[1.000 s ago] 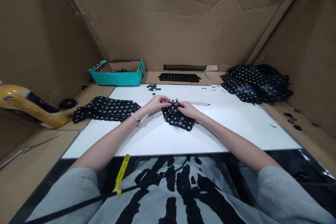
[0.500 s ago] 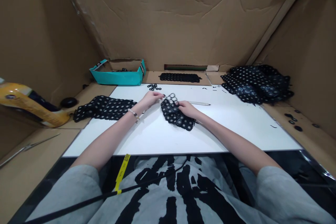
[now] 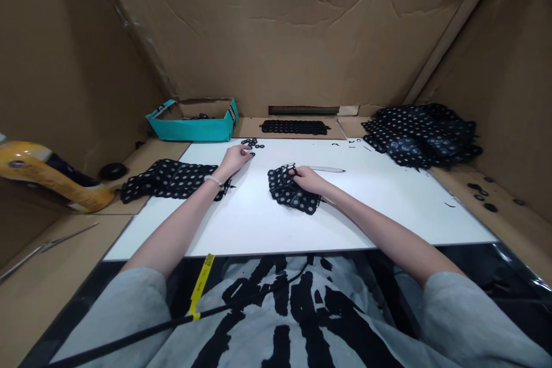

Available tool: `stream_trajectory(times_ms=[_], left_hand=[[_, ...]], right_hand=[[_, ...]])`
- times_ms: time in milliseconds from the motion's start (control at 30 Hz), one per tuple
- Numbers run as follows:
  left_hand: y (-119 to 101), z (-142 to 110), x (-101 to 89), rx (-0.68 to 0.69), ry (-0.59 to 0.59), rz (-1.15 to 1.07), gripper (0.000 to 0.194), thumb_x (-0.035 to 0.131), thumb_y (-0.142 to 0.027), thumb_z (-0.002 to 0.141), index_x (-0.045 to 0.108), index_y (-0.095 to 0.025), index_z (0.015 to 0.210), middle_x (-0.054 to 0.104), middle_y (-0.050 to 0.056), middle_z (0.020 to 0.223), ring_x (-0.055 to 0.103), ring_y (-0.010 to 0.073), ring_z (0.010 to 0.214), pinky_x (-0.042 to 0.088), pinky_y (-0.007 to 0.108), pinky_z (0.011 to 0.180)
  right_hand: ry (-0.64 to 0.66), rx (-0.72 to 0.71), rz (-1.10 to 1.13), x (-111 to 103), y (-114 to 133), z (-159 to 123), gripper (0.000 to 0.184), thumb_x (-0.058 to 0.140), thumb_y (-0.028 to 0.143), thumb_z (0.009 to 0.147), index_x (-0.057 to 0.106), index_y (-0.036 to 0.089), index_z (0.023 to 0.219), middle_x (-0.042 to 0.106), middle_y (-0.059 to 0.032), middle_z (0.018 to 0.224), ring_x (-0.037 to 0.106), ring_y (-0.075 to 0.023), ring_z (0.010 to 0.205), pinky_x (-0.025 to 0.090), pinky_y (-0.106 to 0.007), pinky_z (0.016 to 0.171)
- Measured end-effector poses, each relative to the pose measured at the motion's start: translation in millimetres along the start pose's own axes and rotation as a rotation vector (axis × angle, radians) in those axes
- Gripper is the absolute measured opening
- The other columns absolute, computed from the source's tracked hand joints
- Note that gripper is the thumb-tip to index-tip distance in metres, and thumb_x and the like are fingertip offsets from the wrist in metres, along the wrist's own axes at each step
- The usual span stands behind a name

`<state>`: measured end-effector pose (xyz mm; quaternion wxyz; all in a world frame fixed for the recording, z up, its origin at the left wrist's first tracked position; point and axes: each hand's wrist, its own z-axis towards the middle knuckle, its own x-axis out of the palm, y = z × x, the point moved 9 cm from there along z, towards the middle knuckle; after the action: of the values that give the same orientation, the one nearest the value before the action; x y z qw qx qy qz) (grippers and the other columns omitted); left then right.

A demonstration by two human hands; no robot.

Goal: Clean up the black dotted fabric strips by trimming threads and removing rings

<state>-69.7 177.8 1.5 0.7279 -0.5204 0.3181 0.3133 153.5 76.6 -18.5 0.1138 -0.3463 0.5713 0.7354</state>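
Note:
My left hand (image 3: 235, 160) rests on the white board, its fingertips just beside a small cluster of loose black rings (image 3: 252, 143). It holds nothing that I can see. My right hand (image 3: 309, 180) lies on the near-right part of a crumpled black sheet with pale round dots (image 3: 286, 190), its fingers gripping the sheet's upper edge. A white stick-like tool (image 3: 328, 169) lies just beyond my right hand. A similar dotted sheet (image 3: 168, 180) lies flat to the left, its end touching the board near my left wrist.
A large heap of dotted sheets (image 3: 418, 137) sits back right, and a flat black strip (image 3: 295, 127) lies at the back. A teal box (image 3: 192, 129) holds black pieces. Loose black rings (image 3: 479, 192) lie on the right cardboard; long metal tweezers (image 3: 47, 248) lie left, beside a yellow object (image 3: 43, 177).
My left hand has let go of the dotted sheet and moved left and away to the small rings. The sheet now lies lower on the board, and my right hand stays on it.

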Motion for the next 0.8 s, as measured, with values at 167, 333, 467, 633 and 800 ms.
stream_trajectory(times_ms=[167,333,467,633,800], left_hand=[[-11.8,-0.6,4.2,0.157,-0.027,0.234,0.027,0.055,-0.03,0.083,0.074,-0.016,0.096,0.071,0.013,0.096,0.059,0.0314,0.099,0.035,0.046,0.099],[-1.3,-1.8,-2.6,0.016,-0.025,0.021,0.018,0.066,-0.027,0.072,0.07,-0.018,0.087,0.072,0.007,0.09,0.062,0.0252,0.089,0.044,0.034,0.084],[13.4,-2.0,-16.7,-0.122,-0.062,0.028,0.014,0.072,-0.026,0.064,0.071,-0.019,0.076,0.071,0.005,0.075,0.063,0.0238,0.079,0.046,0.031,0.075],[36.4,-2.3,-22.6,-0.324,-0.141,-0.229,0.034,0.07,-0.024,0.067,0.072,-0.013,0.099,0.074,0.009,0.087,0.065,0.02,0.068,0.047,0.028,0.062],[29.8,0.8,-26.4,-0.246,-0.205,-0.343,0.063,0.065,-0.016,0.07,0.057,-0.011,0.132,0.066,0.015,0.125,0.067,0.0208,0.092,0.05,0.025,0.069]], right_hand=[[-0.008,-0.01,-0.002,1.0,-2.8,1.0,0.018,0.04,0.011,0.072,0.055,0.018,0.065,0.066,-0.0039,0.077,0.057,-0.0188,0.078,0.041,-0.028,0.077],[0.003,-0.021,0.001,2.4,-5.4,1.5,0.016,0.039,0.013,0.072,0.054,0.018,0.066,0.066,-0.0038,0.077,0.058,-0.0193,0.078,0.041,-0.028,0.076],[0.009,-0.01,0.011,2.3,-5.1,1.1,0.015,0.039,0.015,0.072,0.053,0.018,0.066,0.065,-0.0035,0.076,0.057,-0.0191,0.076,0.04,-0.029,0.075],[0.024,0.003,0.018,2.7,-3.5,0.3,0.016,0.039,0.013,0.071,0.053,0.018,0.066,0.064,-0.0031,0.075,0.057,-0.0185,0.076,0.04,-0.028,0.075],[0.023,-0.021,0.008,2.3,-1.6,0.1,0.015,0.038,0.013,0.072,0.051,0.019,0.066,0.064,-0.0026,0.076,0.057,-0.0183,0.077,0.04,-0.027,0.074]])
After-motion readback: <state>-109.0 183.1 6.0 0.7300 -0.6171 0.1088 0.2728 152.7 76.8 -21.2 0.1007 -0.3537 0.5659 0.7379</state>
